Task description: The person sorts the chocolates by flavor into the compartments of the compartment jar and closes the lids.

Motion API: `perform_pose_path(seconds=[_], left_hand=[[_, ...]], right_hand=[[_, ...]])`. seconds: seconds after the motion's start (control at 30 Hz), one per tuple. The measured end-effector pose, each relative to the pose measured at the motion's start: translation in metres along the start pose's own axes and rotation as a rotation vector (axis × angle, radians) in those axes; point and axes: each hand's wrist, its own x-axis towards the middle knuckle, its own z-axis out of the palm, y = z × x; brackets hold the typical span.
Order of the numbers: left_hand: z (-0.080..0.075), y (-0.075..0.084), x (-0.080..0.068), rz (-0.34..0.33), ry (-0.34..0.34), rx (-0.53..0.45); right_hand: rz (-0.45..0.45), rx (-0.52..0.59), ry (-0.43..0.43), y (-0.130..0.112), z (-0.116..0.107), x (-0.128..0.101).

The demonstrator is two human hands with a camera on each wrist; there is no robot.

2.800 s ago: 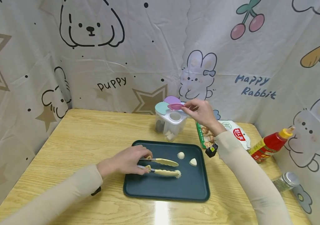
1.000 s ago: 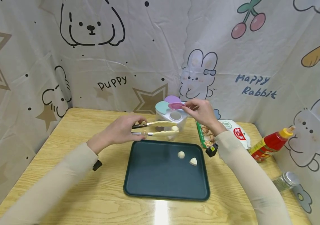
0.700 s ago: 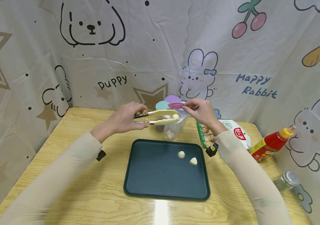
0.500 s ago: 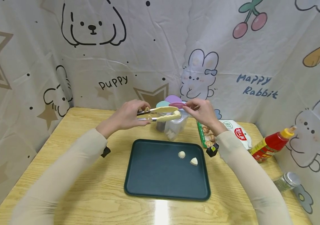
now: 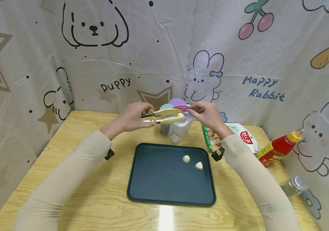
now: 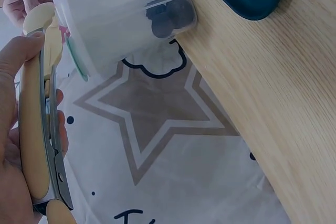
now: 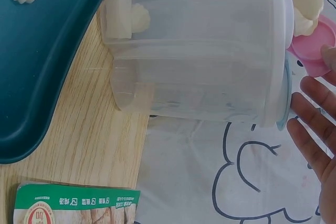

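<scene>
My left hand (image 5: 131,117) grips tongs (image 5: 168,120) with cream-coloured, scalloped tips. Between those tips is a small white piece (image 5: 180,115), just above the uncovered opening of a clear divided container (image 5: 178,131). My right hand (image 5: 207,116) pinches a pink lid (image 7: 317,51) and keeps it raised. White pieces (image 7: 128,18) lie at the bottom of one compartment; dark round pieces (image 6: 173,14) fill part of another. On the dark green tray (image 5: 167,183) sit a ridged white piece (image 5: 186,158) and a wedge-like one (image 5: 199,166). The tongs partly cover the opening in the head view.
Teal (image 5: 165,106) and purple (image 5: 178,101) lids cover other compartments. To the right are a green-and-white food packet (image 5: 210,138), a red squeeze bottle with a yellow cap (image 5: 278,147) and a glass jar with a metal lid (image 5: 294,186). A printed curtain hangs behind the table.
My left hand has lifted a white piece off the tray with the tongs and carried it up and away to the container's opening. The right hand stays at the pink lid.
</scene>
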Motion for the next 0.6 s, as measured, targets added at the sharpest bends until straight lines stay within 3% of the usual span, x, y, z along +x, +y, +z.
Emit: perform_pose_path(seconds=[0.33, 0.6], left_hand=[[-0.005, -0.003, -0.014, -0.001, -0.008, 0.02], [0.008, 0.0, -0.043, 0.106, -0.013, 0.03]], right_hand=[[-0.002, 0.013, 0.001, 0.001, -0.001, 0.0], [-0.01, 0.014, -0.004, -0.001, 0.0, 0.0]])
